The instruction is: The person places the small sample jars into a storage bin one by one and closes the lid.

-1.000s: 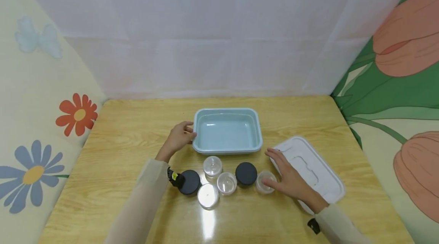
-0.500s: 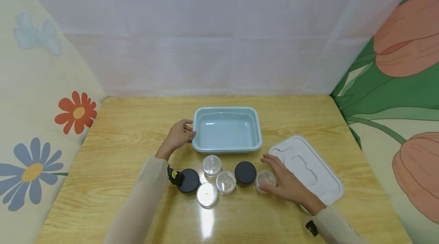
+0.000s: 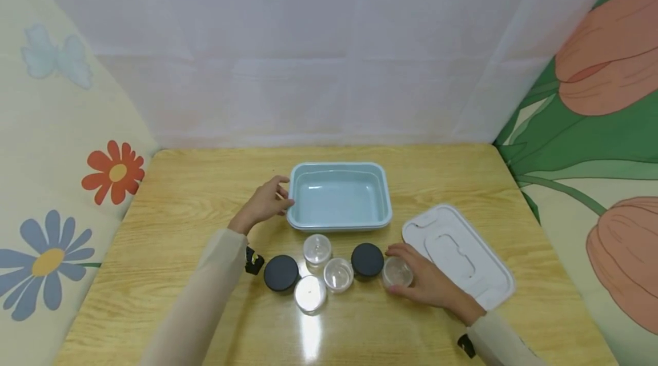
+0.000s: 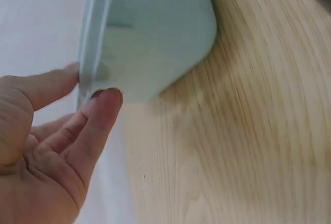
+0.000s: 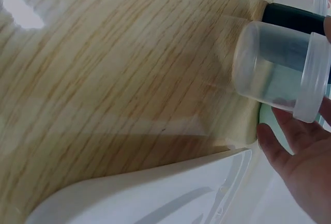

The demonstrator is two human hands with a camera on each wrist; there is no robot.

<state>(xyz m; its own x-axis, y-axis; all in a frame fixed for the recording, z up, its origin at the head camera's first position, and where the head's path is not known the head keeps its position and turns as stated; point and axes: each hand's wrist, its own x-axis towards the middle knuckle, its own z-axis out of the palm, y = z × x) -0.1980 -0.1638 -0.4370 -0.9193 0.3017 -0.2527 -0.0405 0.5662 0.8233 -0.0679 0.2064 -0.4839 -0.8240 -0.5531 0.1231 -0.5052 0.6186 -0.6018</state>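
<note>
On the counter [image 3: 180,212], the left hand [image 3: 263,201] pinches the left rim of the blue tub [image 3: 339,201]; the right hand [image 3: 424,279] grasps a clear jar [image 3: 397,271], just beside a black-topped jar [image 3: 367,260].

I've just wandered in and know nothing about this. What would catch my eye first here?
Probably the pale blue tub toward the back of the table, with the left hand touching its left end. Then, nearer the person, the right hand with fingers and thumb around a clear jar. The big pink tulips on the right-hand backdrop stand out too.
</note>
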